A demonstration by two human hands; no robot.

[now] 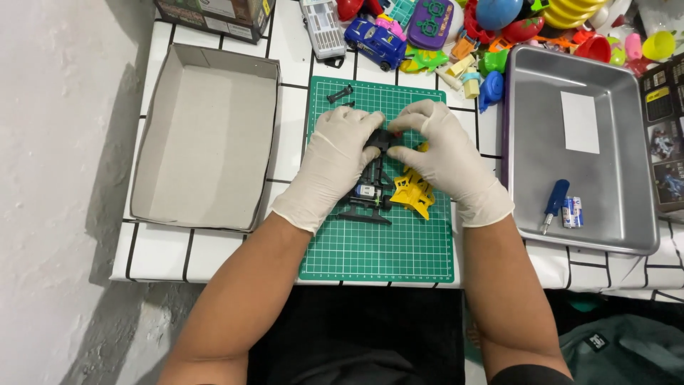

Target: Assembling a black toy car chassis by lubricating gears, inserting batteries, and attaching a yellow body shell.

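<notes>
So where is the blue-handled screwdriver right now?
In the head view, the blue-handled screwdriver lies in the metal tray on the person's right, beside small batteries, away from both gloved hands.

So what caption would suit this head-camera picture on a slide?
Two gloved hands, left hand and right hand, grip a black toy chassis over a green cutting mat.

Green gridded mat (399, 249); white gloves (335, 164); yellow toy body (412, 191); silver tray (605, 192); blue-handled screwdriver (554, 203).

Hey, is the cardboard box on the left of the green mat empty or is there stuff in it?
Empty. The cardboard box lies open-topped beside the green mat, and its bare grey floor shows from wall to wall.
</notes>
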